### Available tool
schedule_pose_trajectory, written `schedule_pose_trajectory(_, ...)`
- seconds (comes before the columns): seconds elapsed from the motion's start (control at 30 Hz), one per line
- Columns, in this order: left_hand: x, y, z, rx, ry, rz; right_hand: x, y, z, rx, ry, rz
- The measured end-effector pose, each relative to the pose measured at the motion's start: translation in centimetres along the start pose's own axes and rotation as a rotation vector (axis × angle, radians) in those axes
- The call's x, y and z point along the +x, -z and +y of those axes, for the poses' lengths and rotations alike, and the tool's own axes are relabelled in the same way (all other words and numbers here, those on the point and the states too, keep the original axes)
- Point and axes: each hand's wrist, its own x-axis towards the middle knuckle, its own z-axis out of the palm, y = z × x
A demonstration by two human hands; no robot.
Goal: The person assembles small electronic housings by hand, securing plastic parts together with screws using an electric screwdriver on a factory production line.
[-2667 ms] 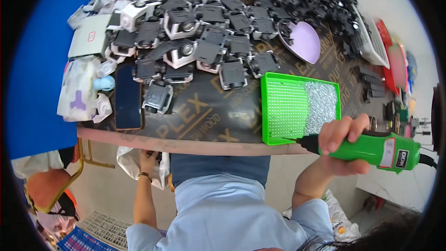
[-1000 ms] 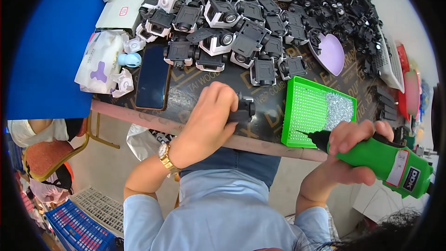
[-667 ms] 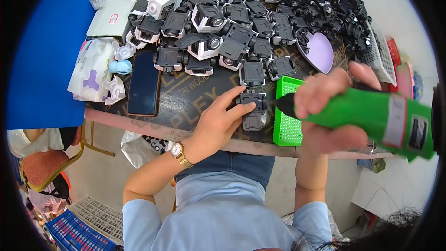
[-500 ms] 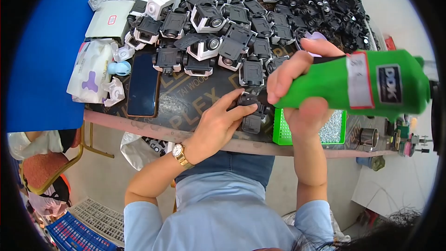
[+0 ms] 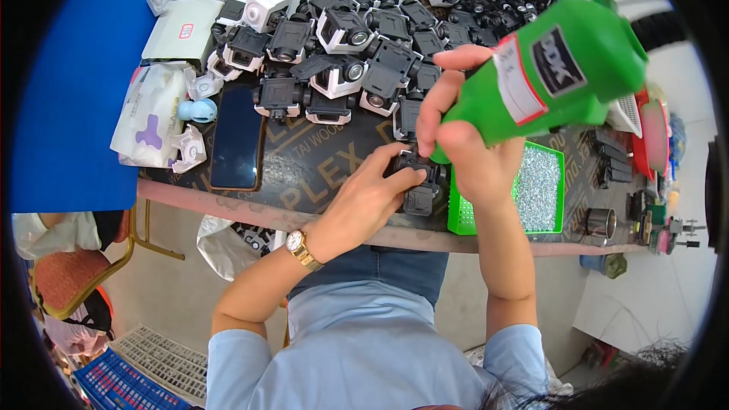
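The right hand [image 5: 463, 144] grips a green screwdriver [image 5: 550, 68], hiding its tip; the left hand [image 5: 368, 201] holds a black part [image 5: 420, 196].

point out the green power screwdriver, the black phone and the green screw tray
green power screwdriver [image 5: 558, 68]: head view, on the middle of its green body.
black phone [image 5: 237, 137]: head view, on the centre of its dark screen.
green screw tray [image 5: 560, 182]: head view, on its right rim.

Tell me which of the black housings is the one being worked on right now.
The black housing at the table's near edge, beside the green tray: left hand grips it, right hand holds the green screwdriver above it.
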Motion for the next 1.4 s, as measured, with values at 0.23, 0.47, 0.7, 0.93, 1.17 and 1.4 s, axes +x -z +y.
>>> schedule_pose_trajectory(0.23, -0.2, -1.0, -0.8, 0.127, -0.066, -0.020, -0.8, -0.4, 0.3, -0.001, -0.188, -0.048)
schedule_pose_trajectory(0.47, -0.5, -0.8, -0.2, 0.245, -0.078, 0.003, -0.9, -2.0, 0.3, -0.156, -0.200, 0.224)
schedule_pose_trajectory(0.7, -0.1, -1.5, -0.5, 0.207, -0.177, 0.109, -1.5, -3.0, 1.2, -0.272, -0.038, 0.332)
schedule_pose_trajectory(0.93, -0.7, -0.7, 0.5, 0.239, -0.081, 0.118, -3.7, 3.9, -3.7, 0.011, 0.156, 0.318)
schedule_pose_trajectory(1.17, -0.4, -1.0, 0.4, 0.259, -0.058, 0.100, -8.2, 6.2, -3.4, -0.093, -0.010, 0.233)
schedule_pose_trajectory(1.4, -0.2, -1.3, 0.4, 0.296, -0.081, 0.117, -8.7, 6.4, -2.1, 0.081, -0.003, 0.332)
